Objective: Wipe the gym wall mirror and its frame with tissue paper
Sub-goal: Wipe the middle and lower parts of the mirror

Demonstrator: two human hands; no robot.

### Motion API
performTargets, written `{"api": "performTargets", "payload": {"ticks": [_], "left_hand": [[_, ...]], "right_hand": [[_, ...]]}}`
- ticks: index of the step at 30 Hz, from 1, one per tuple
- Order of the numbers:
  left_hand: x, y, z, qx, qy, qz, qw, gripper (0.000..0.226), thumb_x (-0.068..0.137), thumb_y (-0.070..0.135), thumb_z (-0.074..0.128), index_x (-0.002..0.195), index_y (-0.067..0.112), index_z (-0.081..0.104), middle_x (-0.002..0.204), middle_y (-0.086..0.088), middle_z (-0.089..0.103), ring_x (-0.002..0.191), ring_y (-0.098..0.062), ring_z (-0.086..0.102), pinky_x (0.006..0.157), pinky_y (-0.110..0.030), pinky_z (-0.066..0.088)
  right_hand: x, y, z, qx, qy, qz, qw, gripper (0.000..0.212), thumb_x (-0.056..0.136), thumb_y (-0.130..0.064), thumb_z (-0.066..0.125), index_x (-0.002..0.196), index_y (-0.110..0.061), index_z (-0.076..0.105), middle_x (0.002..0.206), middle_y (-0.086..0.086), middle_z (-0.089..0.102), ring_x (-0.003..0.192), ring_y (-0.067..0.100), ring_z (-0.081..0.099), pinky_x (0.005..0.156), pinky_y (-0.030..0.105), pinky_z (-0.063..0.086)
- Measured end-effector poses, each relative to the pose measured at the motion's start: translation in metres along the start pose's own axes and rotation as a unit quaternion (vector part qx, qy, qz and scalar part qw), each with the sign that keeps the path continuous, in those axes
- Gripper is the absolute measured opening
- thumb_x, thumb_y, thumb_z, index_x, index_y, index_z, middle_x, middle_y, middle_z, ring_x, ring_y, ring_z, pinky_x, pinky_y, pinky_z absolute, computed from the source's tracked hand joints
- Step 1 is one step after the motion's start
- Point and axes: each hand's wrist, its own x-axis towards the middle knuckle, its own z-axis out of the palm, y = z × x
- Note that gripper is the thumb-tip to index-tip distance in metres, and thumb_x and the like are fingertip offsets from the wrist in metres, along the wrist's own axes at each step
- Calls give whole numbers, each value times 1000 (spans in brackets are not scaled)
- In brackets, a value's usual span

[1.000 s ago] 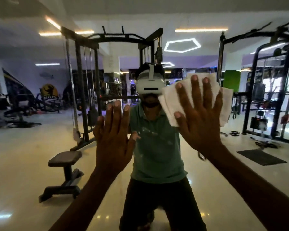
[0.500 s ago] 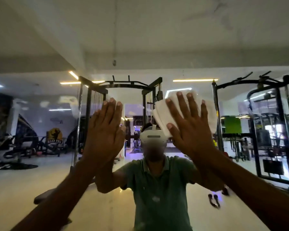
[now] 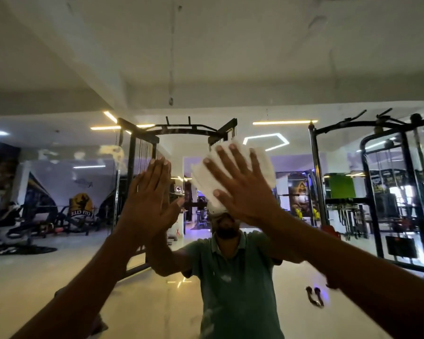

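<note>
The wall mirror (image 3: 59,216) fills the lower part of the view, its top edge (image 3: 291,105) running under a white wall. My right hand (image 3: 242,189) lies flat with fingers spread and presses a folded white tissue paper (image 3: 262,165) against the glass near the middle. My left hand (image 3: 149,201) rests flat on the glass just to its left, fingers straight and together, holding nothing. Whitish smears (image 3: 108,151) show on the glass at upper left.
The glass reflects a person in a green shirt (image 3: 233,277), black cable racks (image 3: 176,130) and a second rack (image 3: 377,192) at right, benches at left (image 3: 47,226) and a shiny floor. Above is the white wall and ceiling (image 3: 206,45).
Both hands have slid upward on the mirror and my view has tilted up with them. The right hand with the tissue has also drifted a little left, over the reflected head.
</note>
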Motion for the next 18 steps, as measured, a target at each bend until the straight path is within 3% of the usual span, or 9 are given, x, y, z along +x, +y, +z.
{"api": "performTargets", "payload": {"ticks": [2, 4, 7, 11, 15, 18], "left_hand": [[1, 0, -1, 1, -11, -8, 1000, 93, 92, 74, 15, 161, 20, -15, 171, -4, -19, 158, -19, -21, 127, -40, -11], [1, 3, 0, 0, -9, -14, 1000, 95, 91, 73, 16, 162, 19, -16, 171, -5, -20, 157, -19, -22, 127, -41, -11], [1, 6, 6, -9, 4, -14, 1000, 94, 93, 69, 21, 163, 16, -12, 171, -7, -20, 157, -20, -22, 127, -42, -11], [1, 0, 3, -7, 6, 5, 1000, 95, 93, 76, 17, 164, 17, -6, 172, -7, -12, 158, -19, -18, 125, -36, -14], [0, -6, -1, -11, -12, 14, 1000, 97, 91, 78, 19, 163, 21, -12, 172, -4, -18, 157, -17, -22, 127, -42, -10], [0, -7, -1, -7, -5, 13, 1000, 97, 91, 74, 24, 163, 20, -13, 172, -4, -19, 157, -16, -23, 123, -33, -19]], "right_hand": [[-29, 38, -10, -7, -2, 11, 1000, 71, 106, -58, 21, 168, -27, 10, 176, 11, -2, 161, 36, -7, 124, 69, 5], [-44, 54, -16, 4, -5, 76, 997, 72, 105, -58, 23, 168, -29, 5, 176, 9, -7, 161, 35, -10, 123, 70, 5], [-20, 10, -5, 9, 21, 198, 980, 74, 104, -58, 21, 168, -28, -1, 175, 12, -12, 160, 39, -13, 124, 71, -4], [29, -65, 11, 24, 16, 98, 995, 76, 104, -57, 29, 168, -24, 6, 175, 15, -2, 160, 42, -7, 122, 71, 2], [9, -32, 7, 20, 11, 18, 1000, 72, 106, -56, 27, 168, -25, 11, 176, 11, 0, 161, 36, -6, 125, 67, 1], [-32, 10, -2, 8, 15, 56, 998, 71, 106, -55, 23, 168, -25, 8, 176, 9, -4, 161, 34, -8, 124, 68, 4]]}}
